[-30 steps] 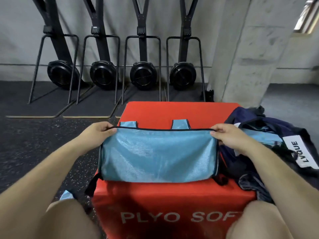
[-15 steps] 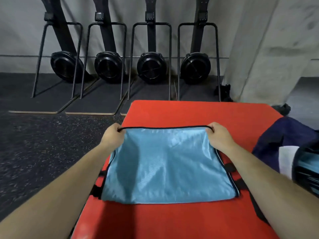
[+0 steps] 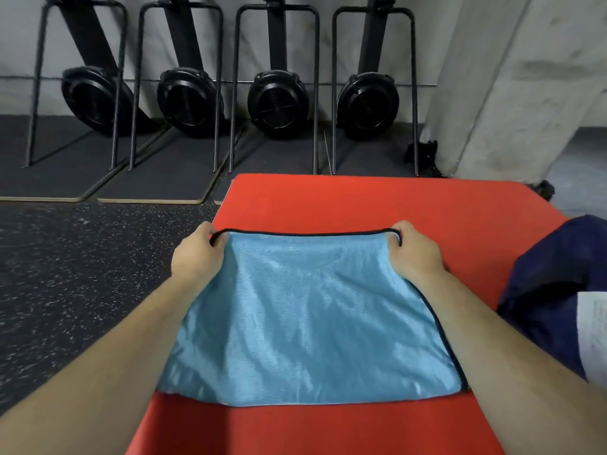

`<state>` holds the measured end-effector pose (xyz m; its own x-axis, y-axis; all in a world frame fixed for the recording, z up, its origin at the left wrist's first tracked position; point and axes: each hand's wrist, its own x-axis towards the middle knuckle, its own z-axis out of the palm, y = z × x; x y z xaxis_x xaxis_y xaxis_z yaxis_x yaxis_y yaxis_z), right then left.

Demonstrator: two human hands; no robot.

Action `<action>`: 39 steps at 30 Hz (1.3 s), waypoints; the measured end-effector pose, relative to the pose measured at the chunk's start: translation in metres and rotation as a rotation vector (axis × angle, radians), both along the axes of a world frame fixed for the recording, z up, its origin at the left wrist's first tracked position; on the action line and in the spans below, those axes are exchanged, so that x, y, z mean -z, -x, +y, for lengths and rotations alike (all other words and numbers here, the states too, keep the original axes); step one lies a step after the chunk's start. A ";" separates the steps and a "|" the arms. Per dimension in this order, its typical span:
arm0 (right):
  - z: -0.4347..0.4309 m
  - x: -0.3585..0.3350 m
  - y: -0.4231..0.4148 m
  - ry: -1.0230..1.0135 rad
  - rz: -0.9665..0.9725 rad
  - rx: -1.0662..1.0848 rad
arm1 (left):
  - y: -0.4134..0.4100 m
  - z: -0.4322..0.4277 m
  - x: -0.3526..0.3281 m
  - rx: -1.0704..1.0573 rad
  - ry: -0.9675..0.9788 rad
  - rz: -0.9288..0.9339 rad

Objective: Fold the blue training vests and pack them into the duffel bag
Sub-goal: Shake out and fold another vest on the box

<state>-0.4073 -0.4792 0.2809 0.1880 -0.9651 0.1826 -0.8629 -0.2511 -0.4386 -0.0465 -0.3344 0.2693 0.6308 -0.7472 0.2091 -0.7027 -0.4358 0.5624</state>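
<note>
A dark speckled floor [image 3: 82,274] fills the left side, and a pale wall [image 3: 19,34] runs across the back. A grey concrete pillar [image 3: 525,77] rises at the right. In the middle, a red pad [image 3: 361,205] reaches from the near edge of the view almost to the wall. Four black machines [image 3: 277,103] stand upright in a row against the wall, each with a round fan housing low down and a thin tube frame around it. They stand on dark mats [image 3: 164,172] with pale edges.

The vest [image 3: 305,323] lies flat on the pad as one light-blue panel, wider toward the viewer. Black trim runs along its far edge and down its right side. Its near edge lies straight across the red surface.

A navy bag [image 3: 551,274] sits at the pad's right edge, to the right of the right forearm, with a strip of red between it and the vest. A white patch [image 3: 593,330] shows on its near side.

The left hand [image 3: 197,257] pinches the vest's far left corner, with thumb and fingers curled around the trim. The right hand [image 3: 415,254] grips the far right corner the same way. The trimmed edge runs taut and nearly straight from one hand to the other. The rest of the vest spreads back toward the person between the two forearms, which cover its side edges.
</note>
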 end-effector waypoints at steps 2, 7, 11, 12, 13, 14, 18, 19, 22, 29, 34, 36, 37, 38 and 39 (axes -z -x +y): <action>-0.006 0.002 -0.004 0.019 0.028 -0.003 | -0.002 -0.006 0.004 -0.026 -0.028 -0.057; -0.011 0.013 -0.013 0.043 0.108 -0.034 | -0.005 -0.017 0.012 0.016 -0.046 -0.095; -0.014 0.016 -0.017 0.001 0.153 -0.069 | -0.012 -0.022 0.012 0.124 -0.129 -0.128; -0.014 0.014 -0.017 -0.003 0.147 -0.076 | -0.013 -0.023 0.011 0.131 -0.150 -0.133; -0.014 0.012 -0.017 -0.013 0.143 -0.082 | -0.015 -0.024 0.010 0.136 -0.170 -0.133; -0.013 0.009 -0.017 -0.032 0.135 -0.087 | -0.015 -0.023 0.008 0.139 -0.187 -0.133; -0.008 -0.006 -0.010 -0.063 0.072 -0.116 | -0.019 -0.015 -0.008 0.170 -0.173 -0.130; -0.007 -0.013 -0.007 -0.053 0.059 -0.110 | -0.021 -0.011 -0.014 0.175 -0.156 -0.122; 0.003 -0.041 0.003 -0.020 -0.025 -0.120 | -0.021 0.000 -0.040 0.203 -0.065 -0.109; 0.053 -0.124 0.041 0.085 -0.101 -0.104 | 0.005 0.050 -0.116 0.162 0.042 -0.150; 0.102 -0.183 0.062 0.090 -0.236 -0.099 | 0.025 0.096 -0.181 0.192 0.137 -0.164; 0.121 -0.203 0.071 0.053 -0.276 -0.090 | 0.036 0.113 -0.208 0.203 0.188 -0.065; 0.129 -0.213 0.076 0.043 -0.273 -0.091 | 0.042 0.122 -0.220 0.216 0.212 0.011; 0.137 -0.222 0.080 0.030 -0.275 -0.098 | 0.048 0.132 -0.232 0.236 0.242 0.077; 0.146 -0.232 0.085 0.022 -0.283 -0.111 | 0.053 0.141 -0.243 0.256 0.274 0.125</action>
<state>-0.4918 -0.3330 0.5128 0.2303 -0.9367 0.2637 -0.6739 -0.3490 -0.6512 -0.0999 -0.1929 0.5124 0.4648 -0.8107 0.3560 -0.6881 -0.0777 0.7214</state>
